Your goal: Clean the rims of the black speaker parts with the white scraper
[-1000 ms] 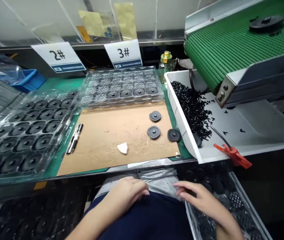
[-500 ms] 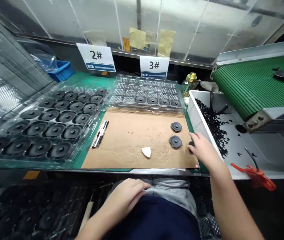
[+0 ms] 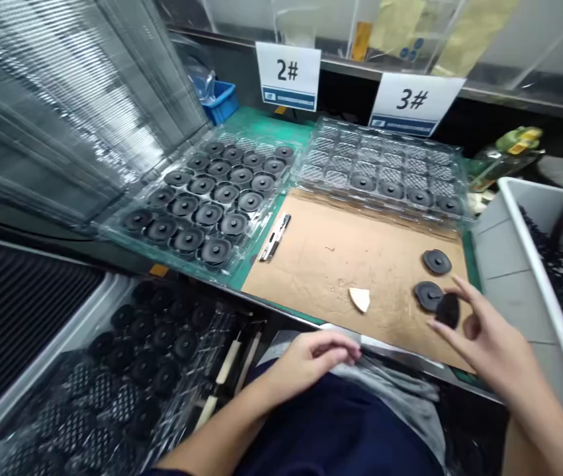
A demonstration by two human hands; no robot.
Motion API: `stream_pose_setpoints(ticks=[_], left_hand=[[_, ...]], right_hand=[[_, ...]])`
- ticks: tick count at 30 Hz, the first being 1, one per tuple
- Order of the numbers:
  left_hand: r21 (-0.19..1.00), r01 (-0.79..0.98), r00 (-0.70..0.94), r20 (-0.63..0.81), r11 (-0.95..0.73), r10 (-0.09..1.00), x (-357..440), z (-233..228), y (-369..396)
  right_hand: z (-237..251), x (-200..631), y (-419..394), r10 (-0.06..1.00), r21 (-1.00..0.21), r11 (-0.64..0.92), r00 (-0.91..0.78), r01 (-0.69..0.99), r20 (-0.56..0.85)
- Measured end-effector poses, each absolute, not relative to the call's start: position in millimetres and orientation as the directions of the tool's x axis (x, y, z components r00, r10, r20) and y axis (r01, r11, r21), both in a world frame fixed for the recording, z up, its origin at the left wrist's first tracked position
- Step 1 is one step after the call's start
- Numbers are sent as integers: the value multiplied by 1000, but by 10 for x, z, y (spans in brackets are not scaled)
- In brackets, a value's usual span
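Black disc [image 3: 448, 310] pinched in right hand's [image 3: 489, 337] grip

Your right hand [image 3: 494, 340] pinches a matt black rubbery disc [image 3: 448, 309]; at ten o'clock, scuffed brown cardboard [image 3: 360, 254] and glossy clear plastic trays [image 3: 385, 168].
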State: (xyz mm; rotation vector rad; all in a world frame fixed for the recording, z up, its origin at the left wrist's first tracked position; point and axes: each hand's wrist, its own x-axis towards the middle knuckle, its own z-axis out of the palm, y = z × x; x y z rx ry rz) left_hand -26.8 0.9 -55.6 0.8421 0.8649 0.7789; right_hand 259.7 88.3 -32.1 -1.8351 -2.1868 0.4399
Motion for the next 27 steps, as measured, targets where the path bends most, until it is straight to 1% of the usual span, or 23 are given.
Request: stream_pose_setpoints(ticks=[1,3,5,7,10,12,13,14,15,17,18,19,21,24,27], left_hand=[[796,-330,432,-351,508,831,-242,-578,36],[681,-440,478,-376,586,794,-203,-629,92],[571,-503,536,-382,648,753,-200,-682,130],[499,-530,568,-392,686,724,-234,-730,140],[394,-574,595,-402,718,696,-326,-776,118],[343,-597,602,-406,725,688,-389,-776,104],[325,-611,601,-404,722,690,-417,-765,102],[314,-628,596,-394,712,700,-442,-749,104],[307,-653,583,-379,692,718,-463,-727,110],[304,-723,520,-351,620,779,-495,-681,123],[309,-759,471,-346,573,811,-505,-660,129],[317,-788,420,-350,527,838,-511,-642,134],[331,-822,337,-375,464,864,-510,-615,142],[347,-839,271,-401,419,875,-492,-582,161],[384,-836,228,-407,392,885,-470,-532,200]], right_hand=[[-240,2394,812,948,-470,272,-318,840,-19],[-128,1994,689,803,-578,480,-596,661,-15],[-86,1677,616,666,-636,573,-746,517,-8],[-82,1492,597,596,-670,581,-802,462,-37],[-82,1430,622,535,-702,560,-839,440,-99],[-101,1476,654,505,-714,566,-858,413,-96],[-132,1514,676,527,-718,561,-847,412,-74],[-183,1556,703,588,-721,538,-807,438,-51],[-257,1600,732,684,-719,491,-729,493,-32],[-472,1674,789,875,-687,336,-484,644,-26],[-602,1696,807,927,-656,261,-373,708,-34],[-736,1706,814,951,-621,216,-307,754,-43],[-980,1690,783,954,-597,212,-296,774,-45],[-1197,1628,659,941,-667,236,-338,707,-25],[-1205,1621,591,922,-712,236,-385,661,-52]])
